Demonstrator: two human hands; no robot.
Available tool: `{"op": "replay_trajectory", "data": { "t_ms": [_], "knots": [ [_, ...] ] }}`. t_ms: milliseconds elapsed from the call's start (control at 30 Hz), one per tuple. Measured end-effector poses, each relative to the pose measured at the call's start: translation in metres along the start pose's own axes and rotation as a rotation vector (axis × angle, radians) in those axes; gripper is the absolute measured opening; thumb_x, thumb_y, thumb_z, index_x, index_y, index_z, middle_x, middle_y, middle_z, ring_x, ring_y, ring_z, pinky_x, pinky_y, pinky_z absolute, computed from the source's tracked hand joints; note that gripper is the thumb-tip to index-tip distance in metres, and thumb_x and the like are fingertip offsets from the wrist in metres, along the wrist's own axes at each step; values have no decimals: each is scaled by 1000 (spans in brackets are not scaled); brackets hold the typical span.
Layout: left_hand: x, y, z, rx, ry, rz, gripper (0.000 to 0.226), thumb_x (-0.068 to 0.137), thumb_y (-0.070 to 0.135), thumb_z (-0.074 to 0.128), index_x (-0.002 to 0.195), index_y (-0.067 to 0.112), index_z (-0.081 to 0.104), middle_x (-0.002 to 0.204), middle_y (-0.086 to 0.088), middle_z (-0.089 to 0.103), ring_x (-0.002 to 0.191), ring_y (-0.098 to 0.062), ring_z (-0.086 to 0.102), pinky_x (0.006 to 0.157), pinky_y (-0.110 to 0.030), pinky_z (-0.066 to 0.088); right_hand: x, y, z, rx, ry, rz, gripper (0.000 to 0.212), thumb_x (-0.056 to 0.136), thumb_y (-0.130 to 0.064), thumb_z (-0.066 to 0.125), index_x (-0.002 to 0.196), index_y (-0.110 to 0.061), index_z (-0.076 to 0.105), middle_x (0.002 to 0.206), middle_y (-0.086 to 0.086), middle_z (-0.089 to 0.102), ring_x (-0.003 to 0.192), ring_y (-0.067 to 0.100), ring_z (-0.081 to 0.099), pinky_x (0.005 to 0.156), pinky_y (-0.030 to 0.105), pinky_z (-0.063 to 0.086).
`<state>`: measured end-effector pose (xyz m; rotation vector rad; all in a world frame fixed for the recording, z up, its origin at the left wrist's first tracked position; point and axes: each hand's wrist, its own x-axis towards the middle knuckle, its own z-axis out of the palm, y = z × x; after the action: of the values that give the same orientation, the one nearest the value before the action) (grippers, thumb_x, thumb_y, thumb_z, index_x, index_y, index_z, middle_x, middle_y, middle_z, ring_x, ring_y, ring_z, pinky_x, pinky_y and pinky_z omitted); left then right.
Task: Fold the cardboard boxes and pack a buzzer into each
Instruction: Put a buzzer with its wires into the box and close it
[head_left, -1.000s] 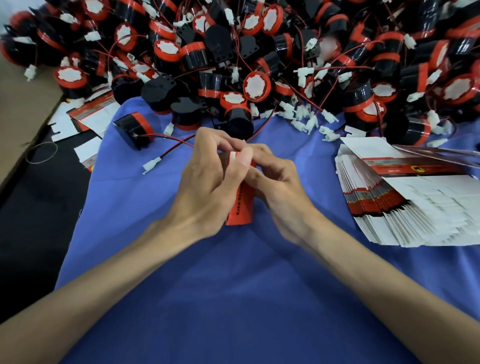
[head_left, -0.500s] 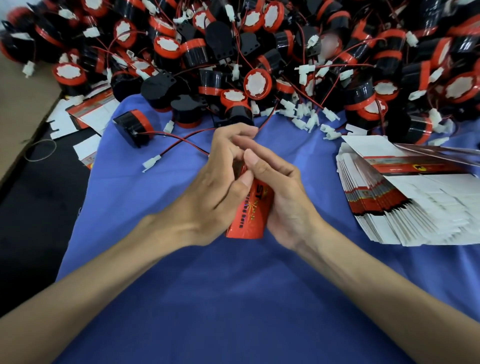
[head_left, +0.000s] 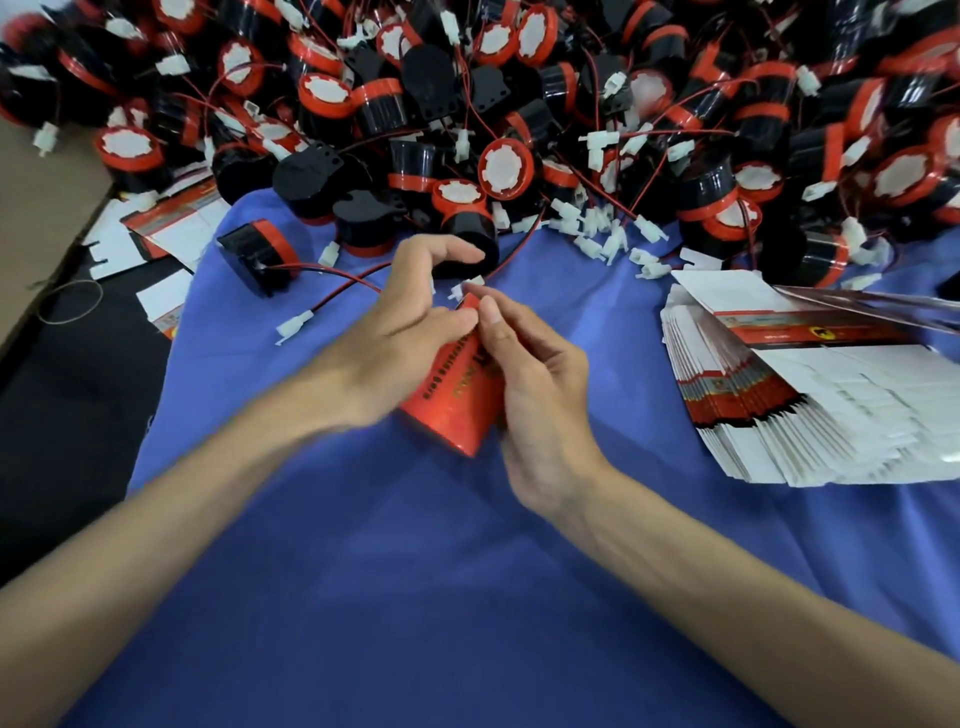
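Note:
A small red cardboard box with black print sits tilted between my hands over the blue cloth. My right hand grips its right side, thumb near the top flap. My left hand touches the box's upper left edge with its lower fingers, while the index finger and thumb curl free above. A white tab shows at the box's top. A single black and red buzzer lies to the left, its red and black wire running toward my hands. A big heap of buzzers fills the back.
A fanned stack of flat, unfolded boxes lies at the right on the cloth. More flat box blanks and a rubber band lie at the left on the black surface. Loose white connectors litter the heap's front edge.
The box has tilted so its printed red face shows more. My left hand has opened its upper fingers and slid left, while my right hand has taken over the box's side.

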<state>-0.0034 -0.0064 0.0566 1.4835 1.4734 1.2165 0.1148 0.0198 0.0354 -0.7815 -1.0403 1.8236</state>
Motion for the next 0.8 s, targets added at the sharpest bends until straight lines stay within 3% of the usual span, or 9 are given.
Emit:
{"op": "replay_trajectory", "data": {
  "t_ms": [133,200,267,367,433,533,667,733,800],
  "knots": [
    [-3,12,-30,522,-244,-51,82,51,76,68,120,52,32,121,40,36,112,26,34,87,3,31,14,-2,13,-2,181,184,31,101,-33,47,97,-13,70,104,10,70,89,18,65,79,40,56],
    [-6,7,-29,828,-261,-1,97,51,70,75,132,49,27,127,27,36,116,6,40,93,-12,36,19,-5,23,52,92,351,44,100,-45,40,107,-13,69,99,4,71,86,14,67,60,30,57],
    [-6,1,-35,1025,-229,-20,97,63,44,82,142,31,28,130,5,38,116,-16,44,94,-28,40,20,-4,29,20,-39,412,45,100,-46,40,118,-12,64,102,2,68,88,9,64,61,19,52],
    [-4,-3,-78,1200,-383,-206,78,65,37,82,128,32,36,107,10,38,106,-16,45,94,-31,41,23,-4,23,-376,-244,302,37,97,-36,49,130,-21,55,129,-10,57,112,1,51,85,13,36],
    [-4,0,-103,1403,-498,-508,76,62,48,81,120,36,34,102,12,33,102,-16,44,93,-34,44,25,-12,15,-637,-293,200,18,96,-35,53,106,-27,65,112,-19,61,96,-7,52,79,14,38],
    [-1,4,-113,1596,-531,-740,73,62,62,77,122,34,44,109,7,37,107,-17,40,95,-35,46,38,-19,5,-832,-165,-22,32,94,-26,53,95,4,64,104,16,62,88,18,52,86,41,44],
    [1,16,-82,1636,-496,-546,58,75,72,59,117,33,54,116,10,43,116,-16,43,87,-32,46,52,-14,-5,-864,-26,-176,28,91,-15,52,93,10,63,88,20,60,88,19,47,73,31,41],
    [8,25,-53,1654,-378,-291,41,86,58,53,117,30,53,116,9,50,114,-18,51,75,-30,42,53,-6,-10,-943,-10,-210,22,92,-10,52,90,6,68,83,8,58,81,11,51,68,18,37],
    [21,34,-19,1603,-200,-15,18,89,37,48,100,23,51,108,3,59,104,-24,58,65,-31,37,53,2,-14,-1058,-11,-278,18,91,-3,52,96,2,68,101,9,60,99,15,54,79,12,35]
  ]
}}
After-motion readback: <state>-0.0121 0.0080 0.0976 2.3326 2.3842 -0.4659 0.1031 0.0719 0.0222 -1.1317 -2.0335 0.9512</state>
